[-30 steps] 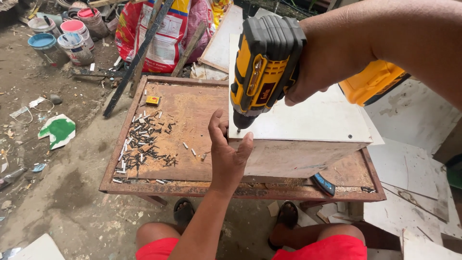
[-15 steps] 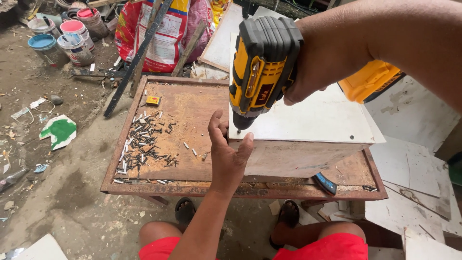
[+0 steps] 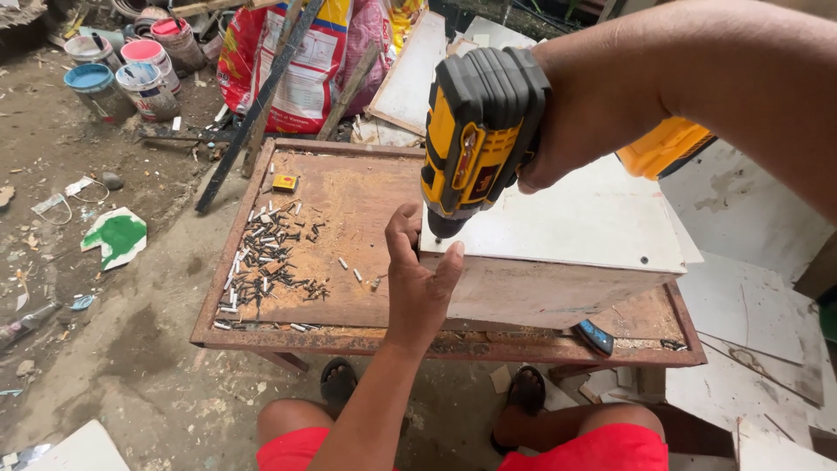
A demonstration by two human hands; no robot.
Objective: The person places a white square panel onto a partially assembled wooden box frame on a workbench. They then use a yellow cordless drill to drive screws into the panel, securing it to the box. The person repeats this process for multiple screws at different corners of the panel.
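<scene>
Right hand [image 3: 593, 122], fingers wrapped around yellow drill [image 3: 475, 139], nose pointing down at box [image 3: 558, 253] corner on table [image 3: 349, 336]; left hand [image 3: 418, 279] upright, fingers together, bracing box's side.

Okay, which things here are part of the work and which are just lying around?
In use: drill in right hand; white box steadied by left hand; screws on the tray table.
Lying about: paint cans, printed sack, green scrap.

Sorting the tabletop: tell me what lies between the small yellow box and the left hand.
In the head view, scattered dark screws lie on the sawdusty table between the small yellow box and the left hand.
</scene>
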